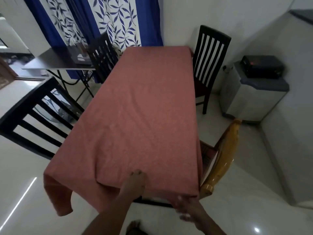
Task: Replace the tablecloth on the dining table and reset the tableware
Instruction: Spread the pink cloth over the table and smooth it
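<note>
A salmon-pink tablecloth covers the whole dining table and hangs over its near end and left corner. My left hand lies on the cloth at the near edge, its fingers on the tabletop. My right hand grips the cloth's hem at the near right corner, just below the table edge, and is blurred. No tableware stands on the cloth. On the small black side table at the back left stand glass items, too blurred to name.
Black slatted chairs stand at the left, the far left and the far right. A yellow wooden chair presses against the near right corner. A grey cabinet with a black box stands right. Blue leaf curtains hang behind.
</note>
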